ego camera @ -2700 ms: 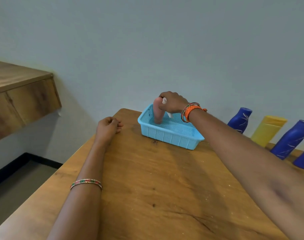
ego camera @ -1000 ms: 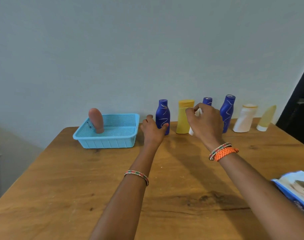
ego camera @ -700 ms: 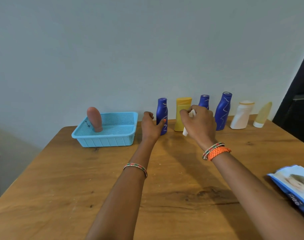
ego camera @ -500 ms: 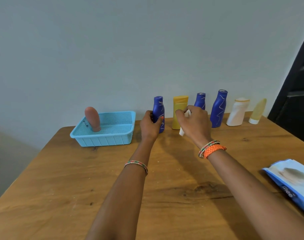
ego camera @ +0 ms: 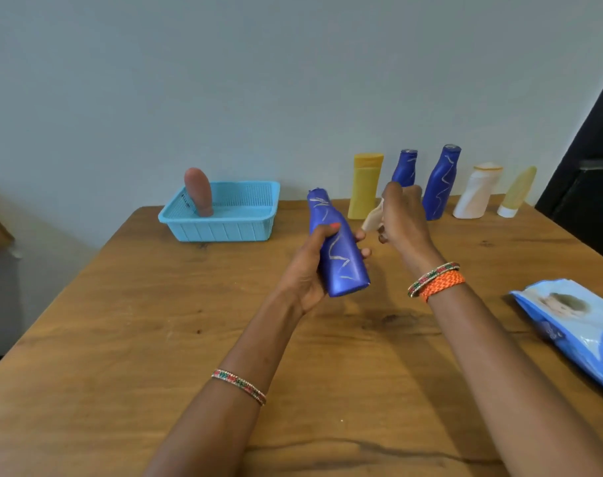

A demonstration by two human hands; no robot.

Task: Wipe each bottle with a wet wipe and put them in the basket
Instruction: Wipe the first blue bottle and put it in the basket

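Your left hand [ego camera: 308, 270] grips the blue bottle [ego camera: 337, 249] lifted off the table, tilted — your right hand [ego camera: 401, 223] pinches the wet wipe [ego camera: 372, 218] just beside it. Wiping comes next — bring the wipe onto the bottle's body, then over to the basket [ego camera: 224, 230]

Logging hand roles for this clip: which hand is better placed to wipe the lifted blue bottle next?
Right. The right hand already pinches the wet wipe beside the blue bottle, which the left hand grips off the table.
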